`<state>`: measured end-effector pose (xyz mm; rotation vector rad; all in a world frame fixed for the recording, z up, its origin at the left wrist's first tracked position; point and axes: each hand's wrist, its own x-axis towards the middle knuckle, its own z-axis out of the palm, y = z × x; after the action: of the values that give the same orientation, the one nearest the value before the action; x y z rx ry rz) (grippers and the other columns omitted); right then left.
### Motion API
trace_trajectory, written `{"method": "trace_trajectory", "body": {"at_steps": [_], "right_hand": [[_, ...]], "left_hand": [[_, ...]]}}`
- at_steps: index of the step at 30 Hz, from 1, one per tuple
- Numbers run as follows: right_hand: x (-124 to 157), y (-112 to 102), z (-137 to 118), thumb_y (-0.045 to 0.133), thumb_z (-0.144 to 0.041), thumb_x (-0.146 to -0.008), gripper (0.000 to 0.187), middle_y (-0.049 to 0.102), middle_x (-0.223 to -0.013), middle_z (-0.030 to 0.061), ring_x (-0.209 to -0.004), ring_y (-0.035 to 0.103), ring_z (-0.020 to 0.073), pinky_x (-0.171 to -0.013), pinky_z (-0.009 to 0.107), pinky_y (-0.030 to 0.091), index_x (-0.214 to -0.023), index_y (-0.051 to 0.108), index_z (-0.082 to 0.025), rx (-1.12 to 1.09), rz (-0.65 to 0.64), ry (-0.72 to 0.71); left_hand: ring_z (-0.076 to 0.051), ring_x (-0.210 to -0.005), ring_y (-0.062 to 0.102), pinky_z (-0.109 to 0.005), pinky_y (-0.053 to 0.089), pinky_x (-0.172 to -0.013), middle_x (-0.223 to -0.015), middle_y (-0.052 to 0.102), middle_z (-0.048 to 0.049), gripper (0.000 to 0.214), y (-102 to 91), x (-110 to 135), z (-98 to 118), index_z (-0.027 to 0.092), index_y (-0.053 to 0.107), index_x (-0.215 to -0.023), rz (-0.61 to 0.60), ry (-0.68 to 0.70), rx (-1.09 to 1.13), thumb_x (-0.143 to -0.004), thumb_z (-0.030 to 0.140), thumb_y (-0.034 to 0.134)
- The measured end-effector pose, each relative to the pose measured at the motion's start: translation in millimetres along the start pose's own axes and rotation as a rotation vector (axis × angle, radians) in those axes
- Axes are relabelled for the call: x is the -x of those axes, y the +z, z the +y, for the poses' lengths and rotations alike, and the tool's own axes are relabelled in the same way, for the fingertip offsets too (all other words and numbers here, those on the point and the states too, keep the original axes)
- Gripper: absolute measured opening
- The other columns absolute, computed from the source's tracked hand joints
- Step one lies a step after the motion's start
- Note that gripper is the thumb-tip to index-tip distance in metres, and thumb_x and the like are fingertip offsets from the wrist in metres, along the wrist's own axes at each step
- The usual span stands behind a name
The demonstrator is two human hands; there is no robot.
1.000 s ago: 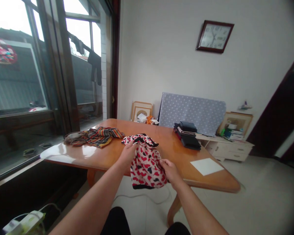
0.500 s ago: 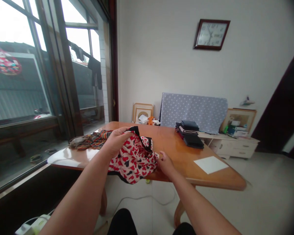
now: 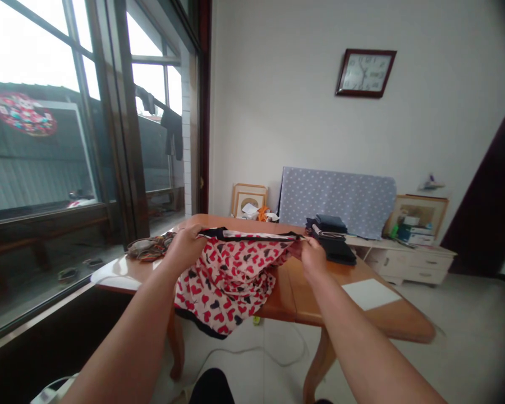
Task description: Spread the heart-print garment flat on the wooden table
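A pale pink garment with red and black hearts is stretched between my hands over the near edge of the wooden table. Its black-trimmed edge runs taut across the top, and the cloth below hangs in loose folds past the table edge. My left hand is closed on the left end of that trim. At the right end, my right hand pinches the trim between thumb and fingers. Whether the garment is a top or a bottom, I cannot tell.
A crumpled heap of patterned clothes lies on the table's left. Dark folded clothes are stacked at the back right. A white sheet rests on the table at right. A cable crosses the floor below.
My right hand has moved up and right and now holds the trim. The heart-print garment, bunched before, is pulled out wide. The view has tilted slightly.
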<state>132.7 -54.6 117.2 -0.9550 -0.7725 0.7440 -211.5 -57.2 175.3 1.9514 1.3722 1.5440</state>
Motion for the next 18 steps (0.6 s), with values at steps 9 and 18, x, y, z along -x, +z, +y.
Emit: {"method": "trace_trajectory", "body": {"at_steps": [9,18], "right_hand": [[6,-9,-26,0.075,-0.039,-0.067,0.029,0.070,-0.072,-0.0011,-0.069,0.069,0.0178,-0.059,0.026,0.055,-0.088,0.065,-0.022,0.008,0.017,-0.063],[38,-5,-15,0.067,-0.043,-0.075,0.025,0.070,-0.072,0.0016,-0.059,0.064,0.0168,-0.052,0.026,0.048,-0.086,0.061,-0.021,-0.058,-0.053,0.060]], "left_hand": [[-0.016,-0.061,0.054,-0.024,0.037,-0.055,-0.065,0.063,-0.0001,0.030,14.3,4,-21,0.015,0.073,-0.085,0.097,-0.116,0.078,-0.070,0.037,0.058],[-0.020,-0.067,0.060,-0.027,0.046,-0.059,-0.066,0.065,-0.0005,0.010,32.8,41,27,0.020,0.072,-0.071,-0.272,0.058,0.305,-0.065,0.023,0.064]]}}
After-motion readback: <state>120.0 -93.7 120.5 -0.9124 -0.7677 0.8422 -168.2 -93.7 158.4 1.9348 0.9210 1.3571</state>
